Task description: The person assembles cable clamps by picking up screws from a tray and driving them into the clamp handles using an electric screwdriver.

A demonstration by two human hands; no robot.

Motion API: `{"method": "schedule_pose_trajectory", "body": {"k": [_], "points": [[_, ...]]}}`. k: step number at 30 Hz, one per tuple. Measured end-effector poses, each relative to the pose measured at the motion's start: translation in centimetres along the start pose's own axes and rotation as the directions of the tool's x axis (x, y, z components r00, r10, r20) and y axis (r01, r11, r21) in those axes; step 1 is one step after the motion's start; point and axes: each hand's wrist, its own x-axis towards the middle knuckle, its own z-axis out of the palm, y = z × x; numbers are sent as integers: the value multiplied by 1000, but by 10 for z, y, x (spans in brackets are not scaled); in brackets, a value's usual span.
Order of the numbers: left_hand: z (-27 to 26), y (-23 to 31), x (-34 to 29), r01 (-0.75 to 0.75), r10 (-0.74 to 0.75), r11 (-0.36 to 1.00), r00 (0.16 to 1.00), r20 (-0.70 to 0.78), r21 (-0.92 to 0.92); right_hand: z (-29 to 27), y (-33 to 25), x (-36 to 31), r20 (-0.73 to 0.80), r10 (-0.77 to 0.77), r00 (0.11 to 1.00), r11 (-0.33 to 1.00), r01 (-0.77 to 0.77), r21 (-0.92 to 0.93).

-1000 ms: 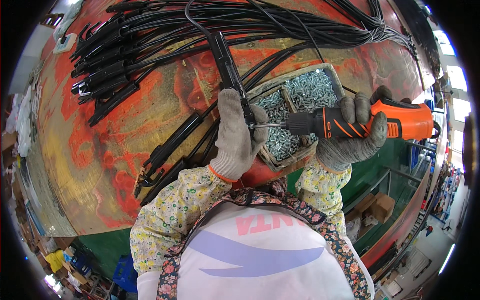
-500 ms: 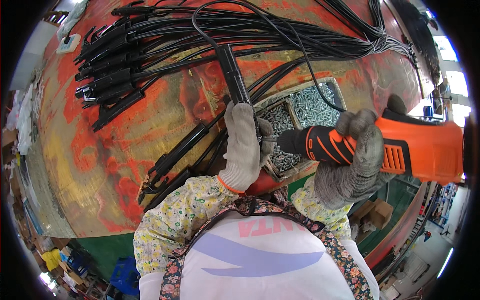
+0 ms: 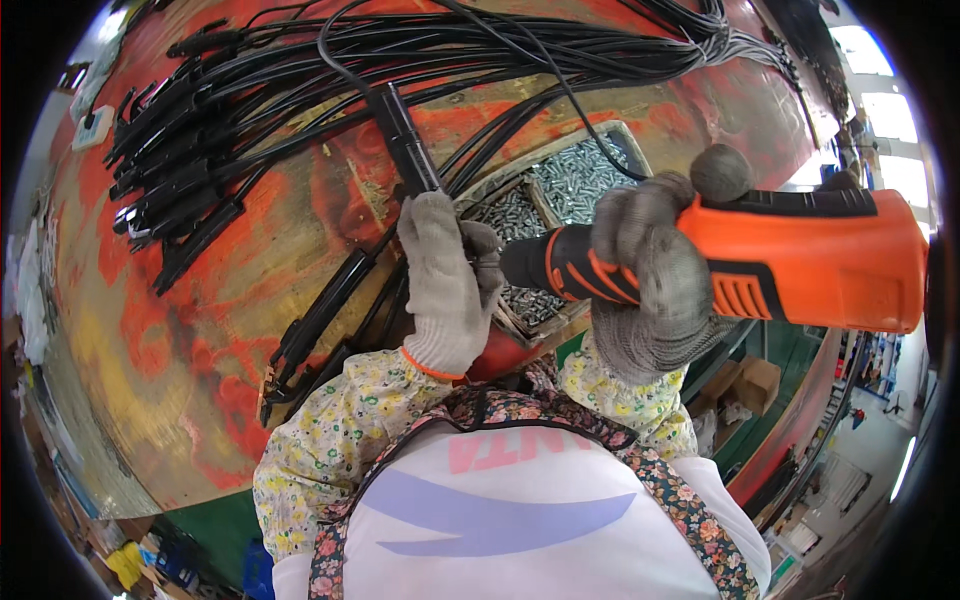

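Holding probably stiff, slick black handle (image 3: 407,140) in left grip (image 3: 441,268), likely heavy orange driver (image 3: 810,252) in right grip (image 3: 664,275), best grasped around midbody.

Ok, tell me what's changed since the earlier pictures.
The right hand seems to have raised the orange power screwdriver: it looms larger, and its bit no longer shows. Nothing was visibly let go or newly taken: the left hand still holds the black handle. The tray of screws and black cables lie as before.
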Motion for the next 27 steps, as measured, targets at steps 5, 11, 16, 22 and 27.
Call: {"method": "schedule_pose_trajectory", "body": {"k": [5, 11, 16, 22, 27], "points": [[1, 4, -1, 98, -98, 995, 995, -31, 10, -12, 1, -2, 39, -24, 999, 999, 25, -32], [1, -1, -7, -179, 158, 979, 967, 201, 93, -62, -28, 8, -129, -234, 964, 950, 255, 180], [5, 0, -6, -197, 157, 959, 968, 196, 204, -109, -24, 21, -278, -437, 855, 898, 397, -190], [4, 1, -3, -207, 167, 955, 967, 192, 213, -133, -7, 11, -386, -418, 823, 909, 374, -186], [7, 1, -5, -219, 176, 950, 964, 200, 221, -141, -9, 7, -409, -393, 824, 918, 374, -129]]}}
